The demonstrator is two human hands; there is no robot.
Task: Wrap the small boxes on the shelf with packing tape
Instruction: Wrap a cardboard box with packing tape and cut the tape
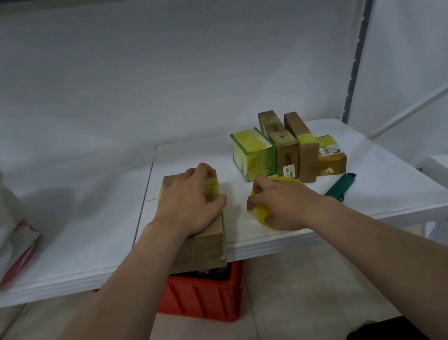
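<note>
Brown box (202, 241) lies flat at the shelf (82, 253) front edge, with a yellow tape band (212, 188) across its top. Yellow tape roll (264, 216) lies flat just right of it. Four taped boxes (284, 147) stand clustered behind, back right.

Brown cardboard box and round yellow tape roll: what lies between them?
Nothing: the head view shows only bare white shelf between the brown cardboard box and the round yellow tape roll.
</note>
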